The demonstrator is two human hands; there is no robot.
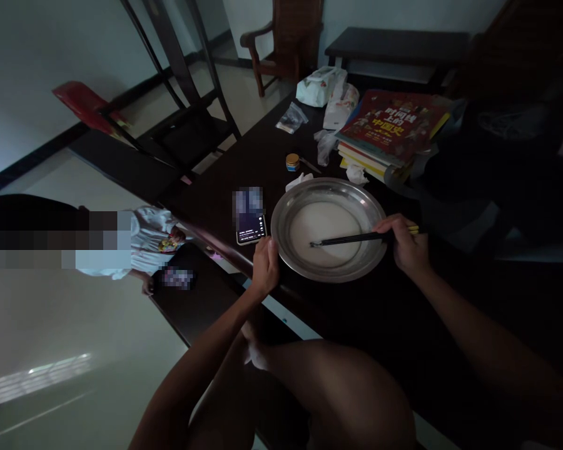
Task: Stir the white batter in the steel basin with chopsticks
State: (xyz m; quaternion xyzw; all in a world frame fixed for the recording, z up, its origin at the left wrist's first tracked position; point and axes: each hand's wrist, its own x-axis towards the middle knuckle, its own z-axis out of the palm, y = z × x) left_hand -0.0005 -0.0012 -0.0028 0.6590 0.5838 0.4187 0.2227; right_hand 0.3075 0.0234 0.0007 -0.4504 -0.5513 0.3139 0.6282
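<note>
head cam | looks fwd+down | close over table (225,187) | tilted

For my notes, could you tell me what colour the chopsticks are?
Dark, nearly black chopsticks, yellow-ended; head view.

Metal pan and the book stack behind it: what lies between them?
In the head view, a crumpled white tissue lies on the dark table between the metal pan and book stack.

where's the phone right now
In the head view, the dark smartphone with a lit screen lies on the dark wooden table, just left of the round metal pan and just above the left hand gripping the pan's rim.
</note>
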